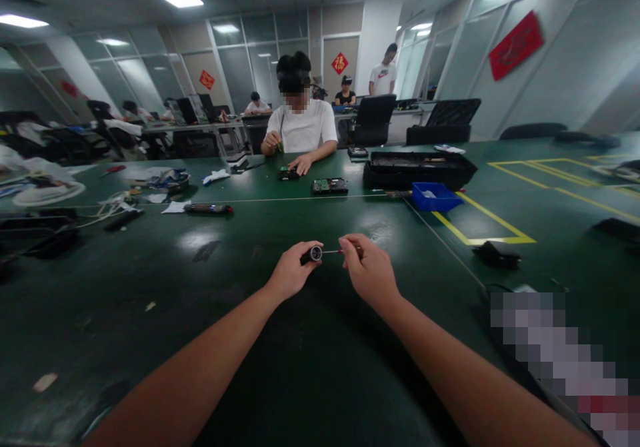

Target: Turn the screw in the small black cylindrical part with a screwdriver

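Head view: the left hand [291, 275] has its grip clenched around a small black cylinder [314, 254], while the right hand [367, 272] pinches a thin red-handled screwdriver [346, 251], its tip at the cylinder's round end. Both hover above the middle of the green counter [280, 224]. Farther off sit a blue bin [434, 197] and a black case [420, 169]; a co-worker [301, 127] sits at the far edge.

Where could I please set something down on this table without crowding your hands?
Bare tabletop runs from the left hand, on a cylinder, and right hand, on a thin tool, to the board. The yellow-taped box by the blue bin is bare too. Crowded: cables far left, and around the black case.
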A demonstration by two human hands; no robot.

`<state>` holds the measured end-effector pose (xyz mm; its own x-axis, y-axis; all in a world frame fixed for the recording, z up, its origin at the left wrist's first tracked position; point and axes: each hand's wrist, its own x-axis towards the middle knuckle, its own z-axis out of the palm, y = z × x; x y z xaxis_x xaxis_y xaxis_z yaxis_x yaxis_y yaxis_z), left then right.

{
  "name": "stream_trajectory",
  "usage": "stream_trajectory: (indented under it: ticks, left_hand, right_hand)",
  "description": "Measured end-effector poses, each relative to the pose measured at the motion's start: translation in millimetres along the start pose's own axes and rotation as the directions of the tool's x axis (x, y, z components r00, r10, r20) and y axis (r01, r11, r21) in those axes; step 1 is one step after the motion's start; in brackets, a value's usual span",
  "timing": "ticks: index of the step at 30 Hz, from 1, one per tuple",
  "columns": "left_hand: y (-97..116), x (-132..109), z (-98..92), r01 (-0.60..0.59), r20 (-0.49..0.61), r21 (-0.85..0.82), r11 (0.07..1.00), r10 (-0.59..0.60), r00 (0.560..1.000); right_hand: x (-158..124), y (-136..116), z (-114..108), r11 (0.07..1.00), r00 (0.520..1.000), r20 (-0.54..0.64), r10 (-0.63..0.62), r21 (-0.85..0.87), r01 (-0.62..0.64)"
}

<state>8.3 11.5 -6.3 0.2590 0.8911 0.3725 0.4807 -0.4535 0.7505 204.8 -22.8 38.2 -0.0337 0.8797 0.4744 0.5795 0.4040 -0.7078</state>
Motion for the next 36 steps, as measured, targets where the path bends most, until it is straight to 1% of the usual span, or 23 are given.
stream_trajectory:
  ticks: [4, 7, 10, 12, 14, 18, 20, 22, 23, 25, 26, 27, 28, 30, 33, 36]
  left_hand:
    - [-1, 0, 0.8, -0.007, -0.014, -0.002, 1.0, 0.007, 1.0]
    - [-1, 0, 1.2, -0.01, -0.004, 0.008, 1.0, 0.01, 1.0]
    - [1, 0, 1.4, -0.006, 0.005, 0.021, 1.0, 0.006, 1.0]
    - [2, -1, 1.7, -0.004, 0.001, 0.026, 1.0, 0.004, 1.0]
    - [4, -1, 1.9, -0.004, -0.008, 0.046, 0.999, 0.004, 1.0]
    - [8, -1, 0.4, 0.002, -0.019, 0.109, 0.994, 0.0, 1.0]
    - [11, -1, -1.5, -0.02, -0.035, 0.123, 0.992, 0.025, 0.999]
    - [13, -1, -3.7, -0.077, -0.043, 0.125, 0.989, 0.083, 0.996]
    - [14, -1, -4.7, -0.109, -0.036, 0.125, 0.986, 0.114, 0.993]
    - [16, -1, -6.1, -0.148, 0.004, 0.13, 0.981, 0.148, 0.989]
    - [17, -1, -6.3, -0.148, 0.03, 0.137, 0.979, 0.145, 0.989]
    - [18, -2, -6.1, -0.139, 0.054, 0.147, 0.979, 0.132, 0.99]
    - [18, -2, -5.7, -0.125, 0.074, 0.158, 0.98, 0.114, 0.991]
    - [17, -2, -4.2, -0.104, 0.099, 0.169, 0.98, 0.088, 0.991]
    - [16, -2, -1.9, -0.106, 0.115, 0.171, 0.98, 0.087, 0.99]
    - [14, -2, -1.0, -0.111, 0.124, 0.177, 0.978, 0.09, 0.988]
  right_hand:
    - [0, 3, 1, 0.998, 0.999, 0.008, -0.042, 0.053, 0.041]
    - [-1, 3, 1, 0.997, 0.999, -0.001, -0.04, 0.067, 0.04]
    - [-1, 6, 3, 0.994, 1.0, -0.028, 0.003, 0.107, 0.0]
    - [0, 9, 5, 0.978, 0.996, -0.072, 0.055, 0.206, -0.039]
    - [1, 10, 7, 0.943, 0.986, -0.115, 0.123, 0.324, -0.079]
    - [3, 10, 8, 0.904, 0.98, -0.085, 0.179, 0.406, -0.13]
    - [5, 12, 10, 0.861, 0.972, -0.082, 0.221, 0.483, -0.155]
    - [7, 18, 12, 0.78, 0.952, -0.082, 0.296, 0.596, -0.191]
    - [9, 23, 14, 0.733, 0.942, -0.058, 0.331, 0.644, -0.218]
    - [13, 32, 16, 0.653, 0.92, 0.013, 0.391, 0.701, -0.288]
    - [15, 36, 16, 0.62, 0.905, 0.051, 0.423, 0.711, -0.33]
    - [16, 40, 16, 0.596, 0.882, 0.058, 0.468, 0.716, -0.364]
    - [17, 42, 16, 0.591, 0.865, 0.039, 0.501, 0.715, -0.374]
    - [17, 44, 15, 0.628, 0.851, -0.035, 0.524, 0.691, -0.358]
    - [15, 39, 14, 0.716, 0.872, -0.128, 0.472, 0.634, -0.294]
    - [11, 30, 11, 0.779, 0.905, -0.146, 0.401, 0.573, -0.253]
